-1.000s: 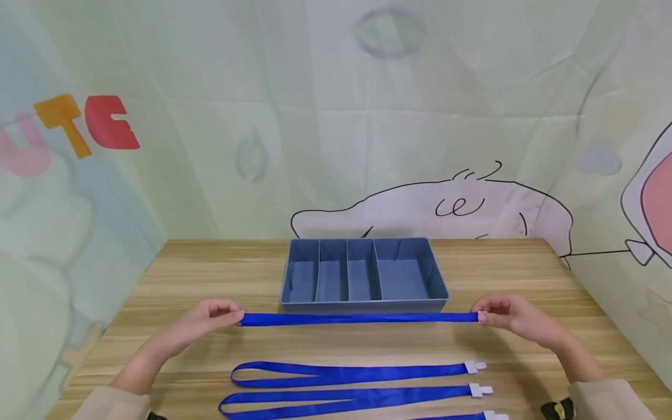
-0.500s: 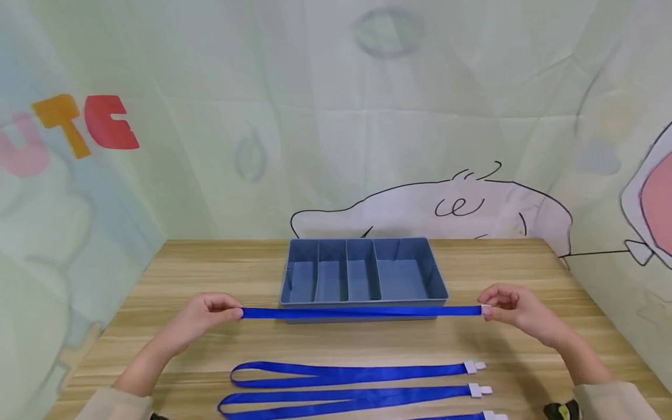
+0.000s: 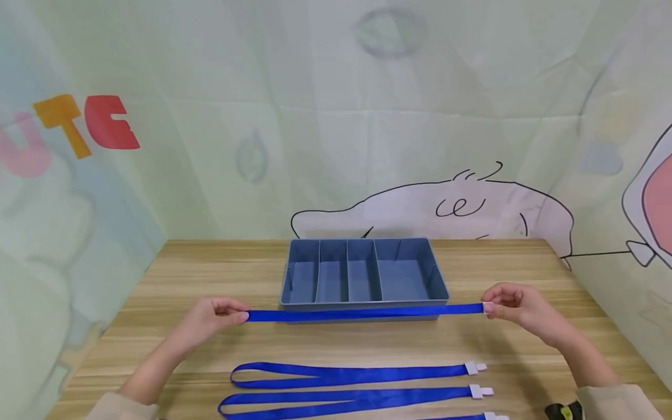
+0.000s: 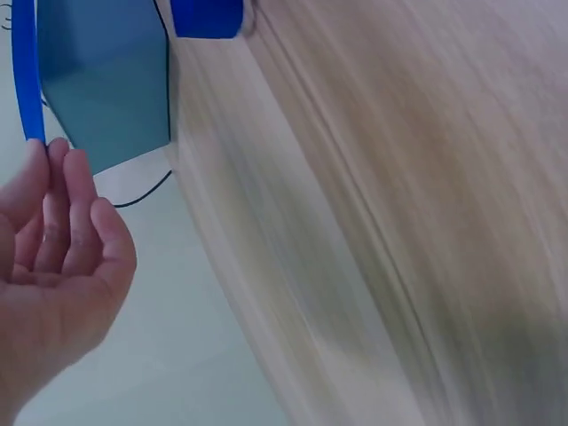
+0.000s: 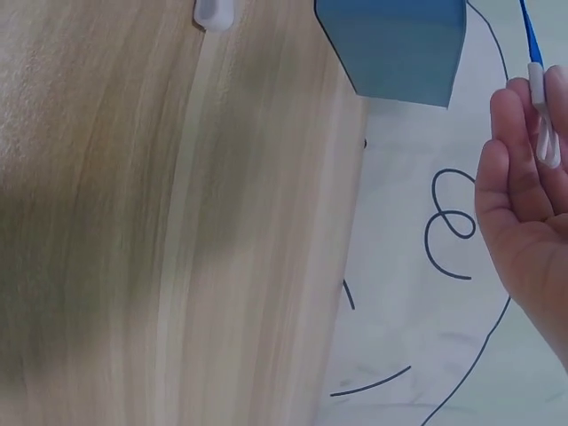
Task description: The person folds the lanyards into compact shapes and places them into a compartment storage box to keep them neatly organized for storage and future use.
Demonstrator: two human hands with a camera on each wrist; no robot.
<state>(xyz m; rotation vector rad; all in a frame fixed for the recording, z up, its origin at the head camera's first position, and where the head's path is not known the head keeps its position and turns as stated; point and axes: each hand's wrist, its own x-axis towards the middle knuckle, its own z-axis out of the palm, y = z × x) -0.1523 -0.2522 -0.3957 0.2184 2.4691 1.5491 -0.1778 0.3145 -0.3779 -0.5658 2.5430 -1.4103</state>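
A blue lanyard (image 3: 362,314) is stretched flat between both hands, overlapping the front wall of the tray in the head view. My left hand (image 3: 212,319) pinches its looped end between thumb and fingertips; the left wrist view shows the blue strap (image 4: 27,80) rising from that pinch. On the other side my right hand (image 3: 525,312) pinches the white plastic clip (image 5: 541,115) at the lanyard's other end. The blue-grey divided tray (image 3: 362,303) stands just behind the lanyard, its compartments bare.
Nearer the person, a second lanyard (image 3: 367,373) and a third lanyard (image 3: 367,399) lie lengthwise on the wooden table (image 3: 210,268), clips to the right. Another lanyard (image 3: 457,417) is cut off at the bottom edge. A printed cloth (image 3: 220,146) hangs behind and beside the table.
Both hands have raised the lanyard slightly, from in front of the tray to across its front wall. It now tilts a little, right end higher. The lanyards on the table have not moved.
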